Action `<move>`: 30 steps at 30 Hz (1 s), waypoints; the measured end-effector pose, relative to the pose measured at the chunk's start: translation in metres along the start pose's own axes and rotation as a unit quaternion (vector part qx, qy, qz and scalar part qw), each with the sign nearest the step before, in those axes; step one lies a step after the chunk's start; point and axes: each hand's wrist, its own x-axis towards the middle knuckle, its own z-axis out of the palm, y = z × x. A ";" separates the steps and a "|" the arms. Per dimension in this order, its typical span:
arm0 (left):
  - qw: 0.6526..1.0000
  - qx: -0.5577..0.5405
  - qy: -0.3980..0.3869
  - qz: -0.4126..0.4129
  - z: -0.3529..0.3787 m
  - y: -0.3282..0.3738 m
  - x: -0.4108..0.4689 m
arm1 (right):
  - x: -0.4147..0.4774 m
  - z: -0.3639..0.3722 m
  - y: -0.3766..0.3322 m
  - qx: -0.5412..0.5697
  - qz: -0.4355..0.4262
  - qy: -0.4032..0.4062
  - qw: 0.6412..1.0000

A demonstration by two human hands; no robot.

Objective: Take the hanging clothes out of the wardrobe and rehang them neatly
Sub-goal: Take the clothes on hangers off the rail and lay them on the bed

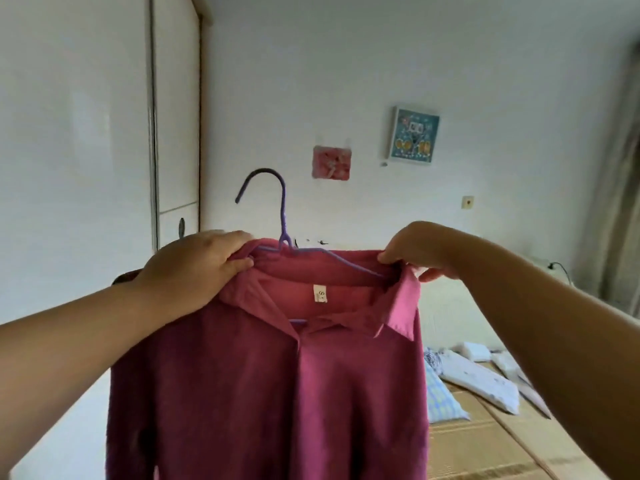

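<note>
Wardrobe doors, white and closed, fill the left side of the view, with a pale wall running on to the right of them. In front, held up in mid-air well clear of the wardrobe, hangs a magenta collared shirt, its front facing the camera, its collar open and its body dropping out of the bottom of the picture. Behind it on the right lies a bed covered by a woven straw mat, on which rest a white patterned pillow and a blue checked cloth; a curtain hangs at the far right edge. The left hand is curled over the shirt's left shoulder beside the collar, fingers on top and thumb pressed against the fabric, gripping it. The right hand pinches the right end of the collar between thumb and fingertips. A purple hanger sits inside the neck opening, its hook standing up free between the two hands and its arm sloping down towards the right hand under the collar. On the wall are a framed picture, a pink sheet and a socket. A white size label shows inside the collar.
</note>
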 end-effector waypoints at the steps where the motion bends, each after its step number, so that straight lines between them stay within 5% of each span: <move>1: 1.000 -0.001 0.002 0.001 0.008 0.006 0.003 | -0.003 -0.003 0.007 0.007 0.002 0.030 1.000; 11: 0.991 -0.109 -0.015 0.075 0.073 0.061 0.029 | -0.022 0.014 0.000 0.020 -0.048 0.103 0.993; 15: 0.984 -0.156 0.007 0.088 0.081 0.063 0.039 | -0.028 0.016 0.029 -0.149 -0.100 0.200 0.963; 30: 0.953 -0.240 -0.015 0.184 0.109 0.078 0.057 | -0.046 0.038 0.042 -0.086 -0.065 0.200 0.974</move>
